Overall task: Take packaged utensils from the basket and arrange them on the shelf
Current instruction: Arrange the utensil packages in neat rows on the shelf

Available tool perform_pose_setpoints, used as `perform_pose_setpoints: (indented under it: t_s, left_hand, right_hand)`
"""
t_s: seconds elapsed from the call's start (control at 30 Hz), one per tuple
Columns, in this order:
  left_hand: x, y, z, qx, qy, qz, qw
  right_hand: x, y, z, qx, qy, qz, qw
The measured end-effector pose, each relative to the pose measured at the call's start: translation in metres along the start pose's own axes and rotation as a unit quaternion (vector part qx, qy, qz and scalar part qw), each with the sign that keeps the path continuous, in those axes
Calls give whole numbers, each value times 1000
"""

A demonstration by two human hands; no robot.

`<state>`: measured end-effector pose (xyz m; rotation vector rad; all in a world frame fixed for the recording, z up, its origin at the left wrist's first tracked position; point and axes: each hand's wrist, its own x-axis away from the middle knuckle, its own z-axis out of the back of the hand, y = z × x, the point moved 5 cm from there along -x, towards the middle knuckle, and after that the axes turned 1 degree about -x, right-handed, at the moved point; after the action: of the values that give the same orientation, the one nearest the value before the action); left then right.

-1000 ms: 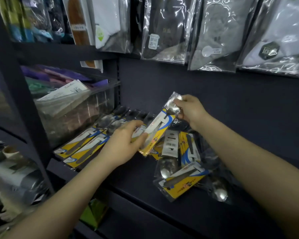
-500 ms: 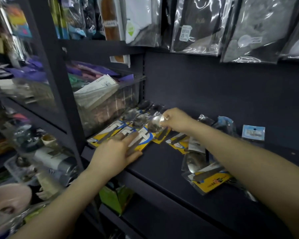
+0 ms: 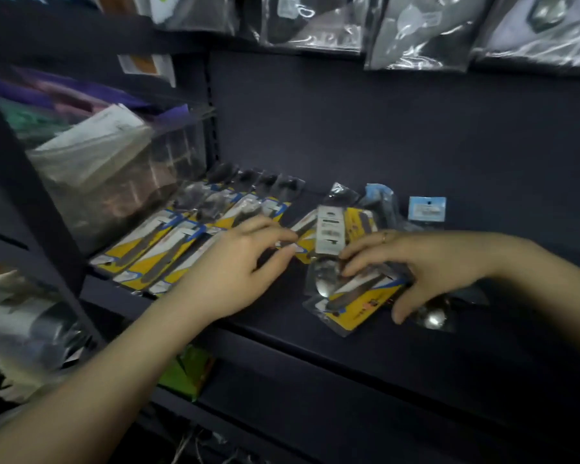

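Observation:
Several yellow-and-blue carded utensil packs [image 3: 154, 249] lie side by side in a neat row at the left of the dark shelf [image 3: 282, 316]. My left hand [image 3: 235, 272] rests on the right end of that row, fingers loosely bent and touching the last pack. To the right lies a loose pile of packs [image 3: 332, 226]. My right hand [image 3: 426, 262] reaches over the pile, and its fingers and thumb curl round a yellow packaged spoon [image 3: 355, 313] lying at the front. No basket is in view.
A clear bin [image 3: 114, 182] of packaged goods stands left of the row behind a dark shelf upright [image 3: 31, 202]. Glossy bagged items [image 3: 416, 31] hang above. A small blue label [image 3: 427, 207] stands at the back wall. More goods fill the lower left shelves.
The pack both hands held has been laid at the right end of the row. My right hand has let go and moved right, down onto the loose pile, taking hold of a yellow pack.

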<state>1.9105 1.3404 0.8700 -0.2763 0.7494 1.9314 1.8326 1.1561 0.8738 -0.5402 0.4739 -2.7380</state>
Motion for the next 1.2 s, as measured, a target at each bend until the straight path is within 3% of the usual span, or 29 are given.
perform_pose_setpoints:
  t_s: [0.13, 0.2, 0.33, 0.43, 0.5, 0.6, 0.67, 0.73, 0.83, 0.9, 1.2]
  left_hand:
    - [-18, 26, -22, 70, -29, 7, 997]
    - [-25, 31, -34, 95, -68, 50, 992]
    - [-31, 32, -53, 187, -171, 129, 959]
    - [-29, 42, -57, 309, -222, 175, 908]
    - [-31, 42, -54, 385, -187, 215, 878]
    - [-34, 19, -35, 320, -50, 222, 920]
    - [-29, 1, -22, 257, 12, 227, 940]
    - [-20, -16, -13, 231, 47, 254, 938]
    - [-10, -28, -6, 212, 62, 284, 933]
    - [-7, -32, -4, 196, 63, 291, 934]
    - [-3, -27, -15, 220, 48, 295, 929]
  right_hand:
    - [9, 2, -8, 99, 108, 16, 989]
    - [10, -6, -12, 177, 157, 48, 970]
    - [18, -18, -6, 295, 296, 107, 902]
    - [21, -24, 4, 381, 377, 135, 833]
    - [18, -24, 13, 384, 416, 107, 818]
    - [6, -6, 29, 214, 464, -4, 860]
    - [-9, 12, 34, 61, 437, -58, 895]
    - [-35, 22, 32, -12, 345, -90, 934]
    - [-79, 22, 17, 11, 196, -96, 976]
    - [-100, 23, 4, 73, 130, -86, 985]
    - [-45, 57, -10, 101, 86, -94, 987]
